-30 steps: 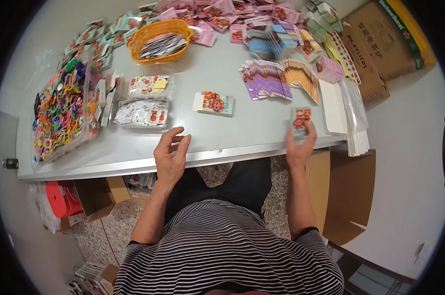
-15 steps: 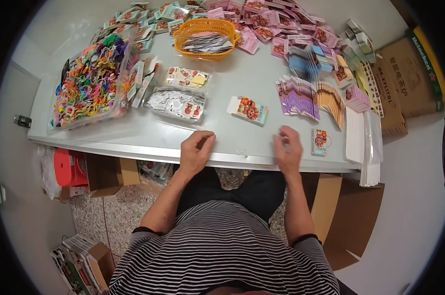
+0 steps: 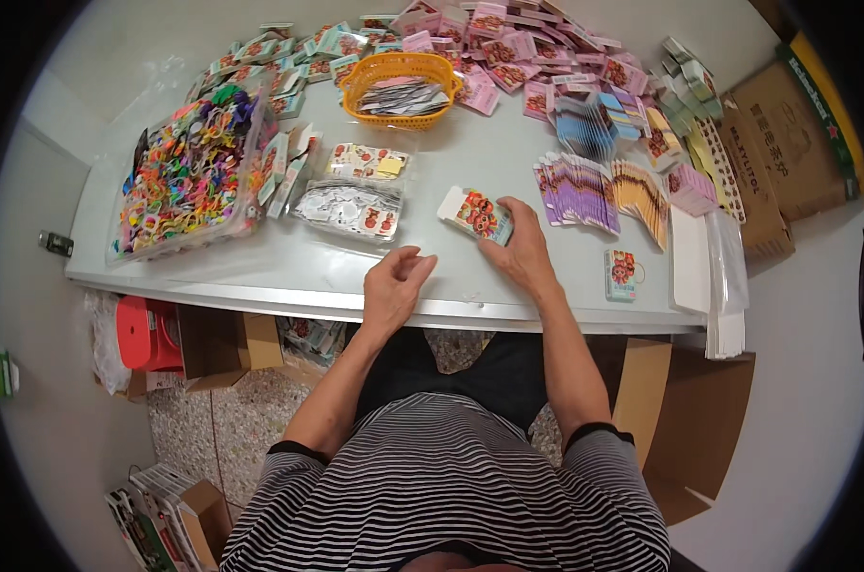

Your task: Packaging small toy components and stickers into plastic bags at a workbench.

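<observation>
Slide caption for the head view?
Right hand grasps a small printed box by one end; left hand, empty, near the table edge.

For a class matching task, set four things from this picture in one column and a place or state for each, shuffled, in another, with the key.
Things
1. Right hand
2. Left hand
3. Yellow basket
4. Red plastic object

Places and states
A. Below the tabletop, toward the person's left
B. At one end of a small box with an open flap
C. Holding a pile of flat packets
D. Loosely curled, with nothing visible in its grasp

Right pairs: 1-B, 2-D, 3-C, 4-A
</observation>
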`<state>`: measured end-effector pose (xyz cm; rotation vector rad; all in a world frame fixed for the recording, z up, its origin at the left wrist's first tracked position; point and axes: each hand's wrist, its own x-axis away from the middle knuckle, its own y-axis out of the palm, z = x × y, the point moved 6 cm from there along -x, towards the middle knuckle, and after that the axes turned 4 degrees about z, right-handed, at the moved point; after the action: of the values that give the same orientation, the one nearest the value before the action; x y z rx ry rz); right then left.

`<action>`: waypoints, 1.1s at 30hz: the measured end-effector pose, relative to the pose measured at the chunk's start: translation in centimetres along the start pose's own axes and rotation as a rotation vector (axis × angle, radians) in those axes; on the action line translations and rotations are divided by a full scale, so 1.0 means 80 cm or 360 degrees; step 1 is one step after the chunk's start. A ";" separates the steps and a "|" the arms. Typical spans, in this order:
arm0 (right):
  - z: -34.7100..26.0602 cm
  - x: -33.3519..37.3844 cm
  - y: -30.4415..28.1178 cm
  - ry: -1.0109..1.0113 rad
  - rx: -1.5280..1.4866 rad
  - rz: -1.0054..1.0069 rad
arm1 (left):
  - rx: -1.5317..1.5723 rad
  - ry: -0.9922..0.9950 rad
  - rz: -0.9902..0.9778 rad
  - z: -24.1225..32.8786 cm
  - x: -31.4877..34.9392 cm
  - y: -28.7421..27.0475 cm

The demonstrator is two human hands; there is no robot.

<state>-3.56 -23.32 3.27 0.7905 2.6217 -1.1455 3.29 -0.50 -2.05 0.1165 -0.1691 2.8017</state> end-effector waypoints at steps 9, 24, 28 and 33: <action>-0.058 0.077 0.053 -0.0143 -0.0394 0.0249 | 0.0165 0.0157 -0.0321 0.020 0.016 0.023; -0.104 -0.238 0.093 -0.0973 0.0173 0.0130 | -0.0440 0.0614 -0.0212 0.023 -0.004 -0.020; -0.102 -0.257 0.143 -0.0974 0.0334 0.0001 | -0.0388 0.0533 -0.0224 0.020 -0.007 -0.021; -0.109 -0.267 0.142 -0.1091 0.0100 0.0081 | -0.0349 0.0535 -0.0246 0.018 -0.010 -0.023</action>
<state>20.96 -19.16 9.70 0.3705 1.9946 -1.2159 4.76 0.77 -0.54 -0.3741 -0.3656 2.5807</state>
